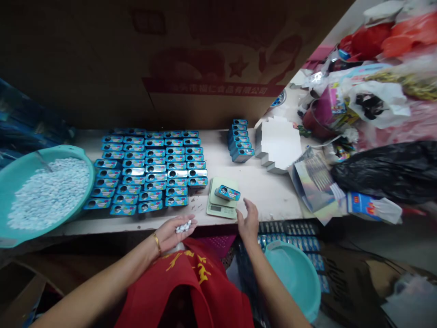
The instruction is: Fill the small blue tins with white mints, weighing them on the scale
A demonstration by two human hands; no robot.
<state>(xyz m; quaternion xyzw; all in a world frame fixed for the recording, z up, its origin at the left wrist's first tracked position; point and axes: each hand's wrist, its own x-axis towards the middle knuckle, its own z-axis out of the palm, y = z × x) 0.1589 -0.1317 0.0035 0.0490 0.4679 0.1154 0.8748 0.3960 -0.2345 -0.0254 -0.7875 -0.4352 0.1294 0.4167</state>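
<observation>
My left hand [170,231] is palm up at the table's front edge, its cupped fingers holding a small heap of pale candies [183,226]. A gold bracelet circles that wrist. Farther right, my right hand [248,221] has its fingers apart and holds nothing. It hovers just beside a pale green digital scale [223,211]. On the scale sits one blue tin [228,192], slightly turned; I cannot read the display. Columns of similar blue tins [156,168] stand close together left of the scale.
A turquoise basin [64,224] of pale candies is at the left. A large cardboard box [211,107] rises behind the table [269,196]. Blue tins [243,154] and white cartons [282,143] stand right; bags and packaging clutter the far right. Another turquoise basin [293,273] is below.
</observation>
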